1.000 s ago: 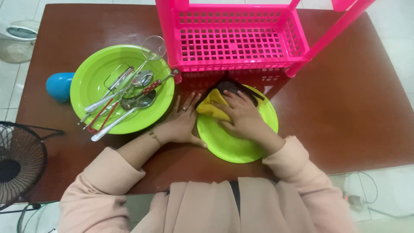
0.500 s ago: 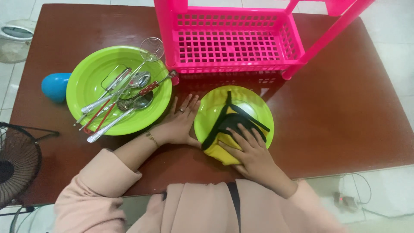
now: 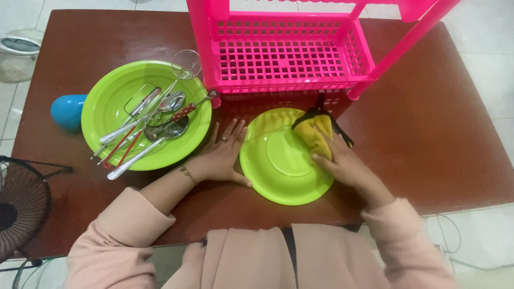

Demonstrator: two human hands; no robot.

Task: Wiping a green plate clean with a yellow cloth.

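Our right hand (image 3: 345,163) presses a yellow cloth (image 3: 316,134) with black trim onto the far right part of the small green plate (image 3: 284,179), which lies near the front edge of the worktop (image 3: 439,123), about in its middle. The fingers are nearly flat on the cloth, not closed around it. Our left hand (image 3: 222,155) lies open on the worktop, fingers spread, and its thumb touches the left rim of the plate. The plate looks like light, stiff, smooth plastic, so we judge it slides easily; the rim is the best place to hold it. The cloth is soft and folds easily. Towards the left edge stands a big green bowl (image 3: 112,107) with metal utensils (image 3: 152,123), and a pink rack (image 3: 292,51) at the far edge.
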